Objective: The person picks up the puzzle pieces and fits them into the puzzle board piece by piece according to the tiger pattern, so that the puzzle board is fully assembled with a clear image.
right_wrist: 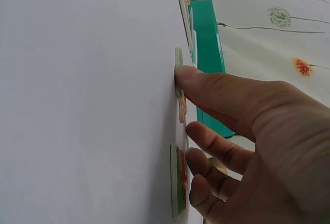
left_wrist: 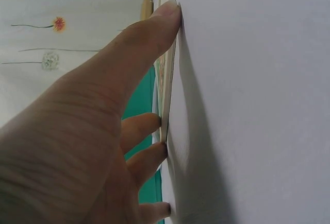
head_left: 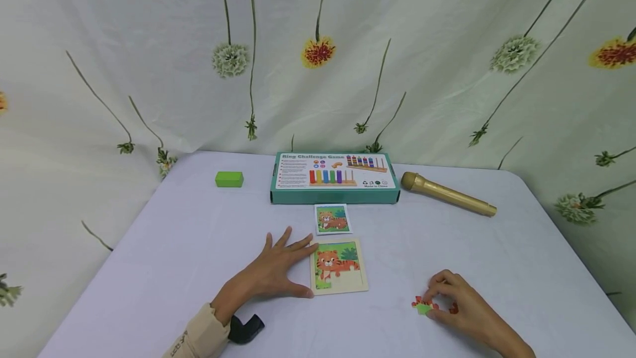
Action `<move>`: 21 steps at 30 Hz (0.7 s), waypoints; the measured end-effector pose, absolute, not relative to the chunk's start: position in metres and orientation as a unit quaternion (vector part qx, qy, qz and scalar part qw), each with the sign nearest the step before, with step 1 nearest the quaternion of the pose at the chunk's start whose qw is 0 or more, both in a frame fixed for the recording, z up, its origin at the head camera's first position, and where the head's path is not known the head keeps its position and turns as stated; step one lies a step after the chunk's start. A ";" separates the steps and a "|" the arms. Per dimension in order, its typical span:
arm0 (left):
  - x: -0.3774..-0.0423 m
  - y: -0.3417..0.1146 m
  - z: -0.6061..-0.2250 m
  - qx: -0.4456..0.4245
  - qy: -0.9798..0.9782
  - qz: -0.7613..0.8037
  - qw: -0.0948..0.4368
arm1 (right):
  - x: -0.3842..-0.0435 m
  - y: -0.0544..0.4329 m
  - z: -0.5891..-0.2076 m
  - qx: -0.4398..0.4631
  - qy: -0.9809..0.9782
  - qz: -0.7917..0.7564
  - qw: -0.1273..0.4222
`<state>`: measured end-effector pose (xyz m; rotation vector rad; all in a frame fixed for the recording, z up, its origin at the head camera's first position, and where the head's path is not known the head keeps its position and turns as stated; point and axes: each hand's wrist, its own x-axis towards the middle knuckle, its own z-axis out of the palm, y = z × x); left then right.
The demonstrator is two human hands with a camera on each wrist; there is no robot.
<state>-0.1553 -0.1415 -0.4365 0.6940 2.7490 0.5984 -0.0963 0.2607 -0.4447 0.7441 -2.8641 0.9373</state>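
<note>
A wooden tiger puzzle board (head_left: 339,286) lies on the table, its lower right part bare of picture. Along its left side rests my left hand (head_left: 278,269), fingers spread; the thumb (left_wrist: 167,15) touches the near corner and a fingertip reaches the upper left edge. To the right of the board, my right hand (head_left: 459,303) pinches a red and green puzzle piece (head_left: 423,308) low at the table, the thumb (right_wrist: 188,74) against its edge. Another puzzle piece (right_wrist: 180,183) lies under the curled fingers, mostly hidden from the head view.
Above the board is a tiger picture card (head_left: 333,220), with a teal Ring Challenge Game box (head_left: 335,196) behind it. A green block (head_left: 229,179) lies back left, a gold microphone (head_left: 449,194) back right. By the left sleeve is a curved black object (head_left: 245,329).
</note>
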 end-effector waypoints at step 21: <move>-0.155 -0.142 -0.439 0.240 0.942 0.208 0.112 | -0.096 0.255 -0.446 0.186 -0.932 0.307 0.055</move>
